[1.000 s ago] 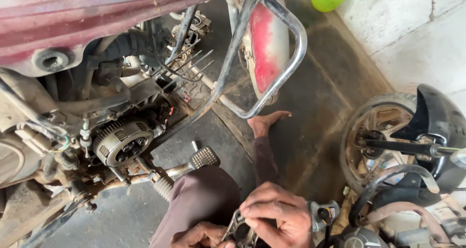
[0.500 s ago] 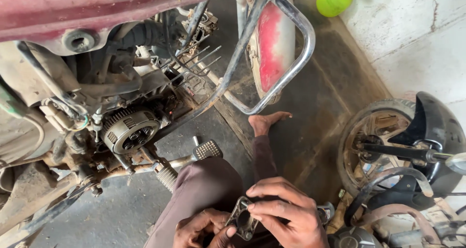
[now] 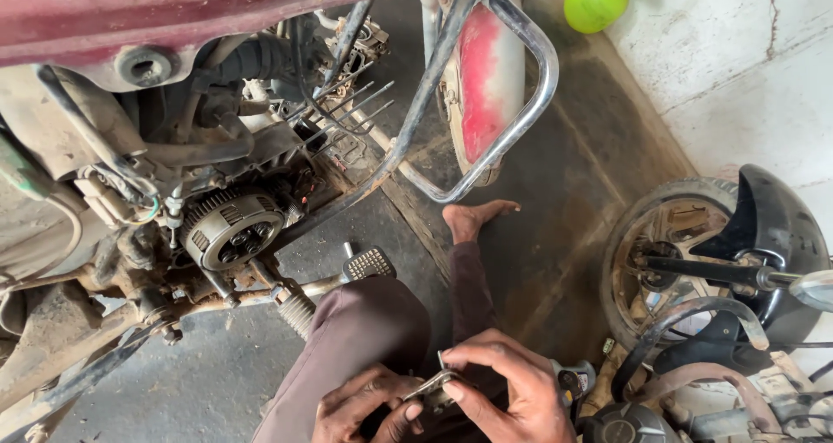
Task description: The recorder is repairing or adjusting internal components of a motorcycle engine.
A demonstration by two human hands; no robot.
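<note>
Right hand [image 3: 508,382]: pinches small flat grey metal part [image 3: 431,387] from the right.
Left hand [image 3: 369,406]: cups it from below-left.
Part axis: tilted, over lap, between hands.

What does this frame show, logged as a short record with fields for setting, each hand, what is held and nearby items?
setting: concrete floor beside a motorcycle with its engine opened
left hand: left hand grips the lower end of a small metal part, over the person's knee
right hand: right hand pinches the same part from above
nearby: exposed clutch, foot peg, person's bare foot, chrome guard, second motorcycle's front wheel, green bottle
unclear: exact kind of the metal part
</note>
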